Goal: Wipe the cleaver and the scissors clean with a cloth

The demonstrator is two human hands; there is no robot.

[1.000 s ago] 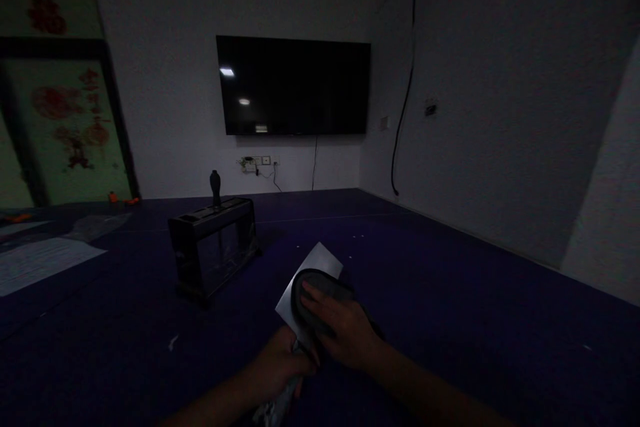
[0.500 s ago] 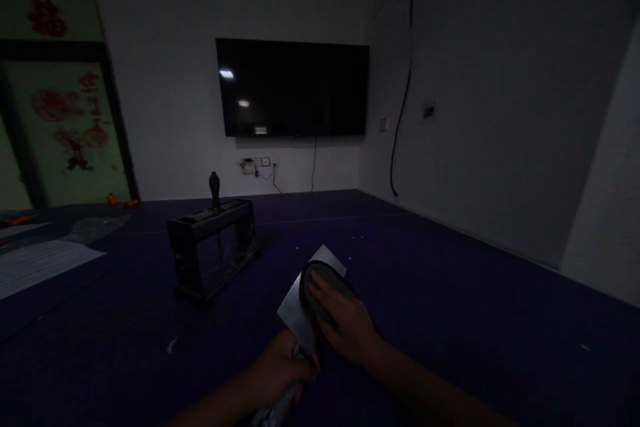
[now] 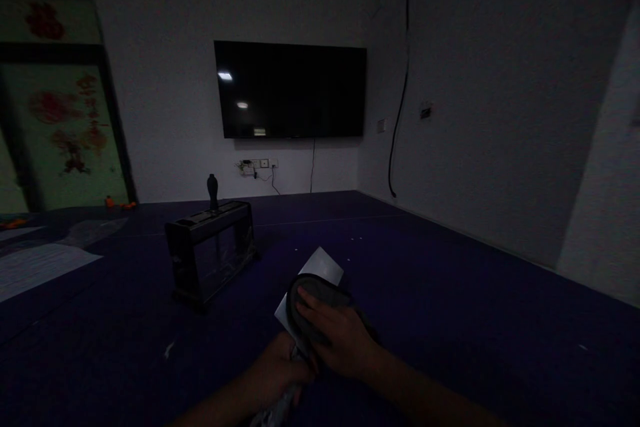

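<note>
My left hand [image 3: 280,368] is closed round the lower end of a cleaver [image 3: 324,267], whose broad silvery blade points up and away from me. Something pale and crumpled-looking [image 3: 275,410] shows below that hand; too dark to tell whether it is the handle or a cloth. With its fingers laid over a dark-edged grey cloth [image 3: 313,293], my right hand [image 3: 345,340] presses it against the blade. The cloth covers the blade's middle and right part. Left of the hands stands a black knife block [image 3: 210,250] with clear sides, a dark handle [image 3: 213,192] rising from its top.
Dim room with a dark blue-purple surface [image 3: 425,293] and small white scraps. Papers [image 3: 45,270] and clear plastic [image 3: 95,232] lie at left. A television [image 3: 293,90] hangs on the far wall, and a black cable [image 3: 400,107] runs down near the corner.
My right hand and the grey cloth have slid down and slightly left along the blade, uncovering more of its upper part. My left hand has stayed about where it was.
</note>
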